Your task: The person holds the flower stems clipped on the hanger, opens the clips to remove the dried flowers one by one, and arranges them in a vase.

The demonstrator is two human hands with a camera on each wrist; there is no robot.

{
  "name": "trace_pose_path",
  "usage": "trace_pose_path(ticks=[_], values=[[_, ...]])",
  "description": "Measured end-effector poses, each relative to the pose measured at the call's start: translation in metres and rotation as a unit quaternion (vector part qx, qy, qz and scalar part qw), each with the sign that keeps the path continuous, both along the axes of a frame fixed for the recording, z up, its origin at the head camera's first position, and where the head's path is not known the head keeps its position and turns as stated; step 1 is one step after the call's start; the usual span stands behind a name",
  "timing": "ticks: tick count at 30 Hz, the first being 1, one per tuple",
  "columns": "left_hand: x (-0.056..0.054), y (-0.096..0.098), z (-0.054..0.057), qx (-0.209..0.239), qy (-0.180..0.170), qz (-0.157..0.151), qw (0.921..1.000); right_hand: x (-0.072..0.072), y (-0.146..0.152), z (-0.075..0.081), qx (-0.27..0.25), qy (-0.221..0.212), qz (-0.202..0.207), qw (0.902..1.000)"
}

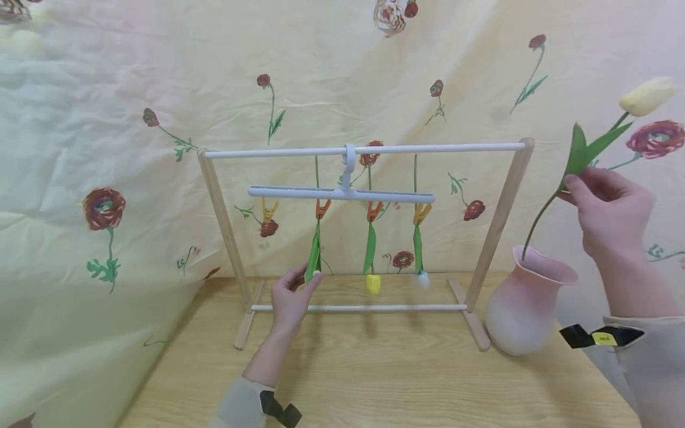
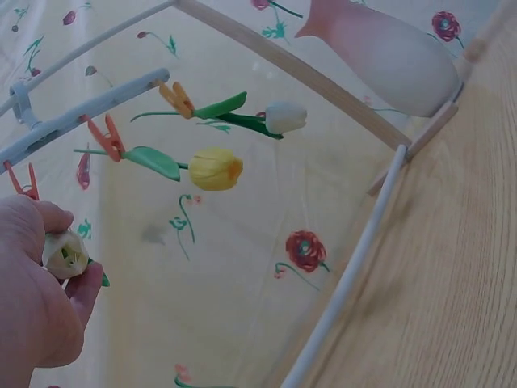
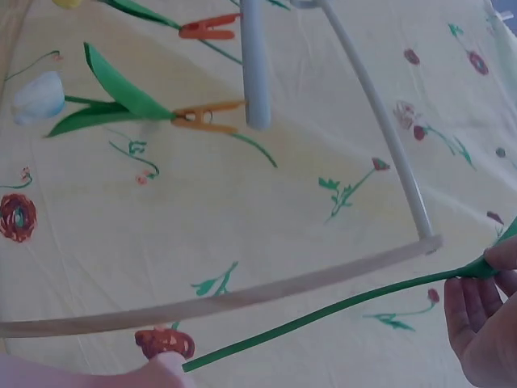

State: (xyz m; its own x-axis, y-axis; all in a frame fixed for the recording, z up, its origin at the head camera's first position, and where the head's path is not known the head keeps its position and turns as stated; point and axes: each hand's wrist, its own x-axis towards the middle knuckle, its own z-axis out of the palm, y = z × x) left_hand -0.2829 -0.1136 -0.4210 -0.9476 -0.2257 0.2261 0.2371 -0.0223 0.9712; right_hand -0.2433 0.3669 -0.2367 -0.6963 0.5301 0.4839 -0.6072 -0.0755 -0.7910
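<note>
Creased floral cloth (image 1: 203,77), white tulip (image 2: 65,255) in left grip (image 1: 291,298), cream tulip (image 1: 580,156) in right grip (image 1: 615,211)

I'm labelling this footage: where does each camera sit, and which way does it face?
Head: on the head, facing forward and down at the pale wooden rack with white rods; left hand, right hand and grey sleeves show.
Left wrist: worn there, facing the yellow tulip; left hand alone shows.
Right wrist: worn there, facing the thin green stem and rack; right hand alone shows.
Head and left wrist share the rounded pink and white vase.
</note>
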Motion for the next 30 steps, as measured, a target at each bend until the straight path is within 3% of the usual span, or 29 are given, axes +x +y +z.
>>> trace_pose_path(ticks=[6,11,18,25,30], values=[[0.000,0.001,-0.001,0.001,-0.005,0.004,1.0000,-0.005,0.013,-0.005,-0.017,-0.015,-0.023,0.9995],[0.001,0.000,0.000,-0.002,-0.008,0.006,0.9999,-0.009,0.017,-0.010,0.023,-0.069,-0.064,0.9952],[0.002,-0.001,0.000,-0.004,0.002,0.004,1.0000,-0.011,0.018,-0.024,0.151,-0.179,-0.120,0.9647],[0.004,-0.002,-0.001,-0.002,0.019,-0.011,0.9998,-0.021,0.020,-0.042,0.207,-0.207,-0.127,0.9477],[0.004,-0.002,-0.002,0.000,0.026,-0.017,0.9995,-0.025,0.022,-0.054,0.291,-0.249,-0.139,0.9134]])
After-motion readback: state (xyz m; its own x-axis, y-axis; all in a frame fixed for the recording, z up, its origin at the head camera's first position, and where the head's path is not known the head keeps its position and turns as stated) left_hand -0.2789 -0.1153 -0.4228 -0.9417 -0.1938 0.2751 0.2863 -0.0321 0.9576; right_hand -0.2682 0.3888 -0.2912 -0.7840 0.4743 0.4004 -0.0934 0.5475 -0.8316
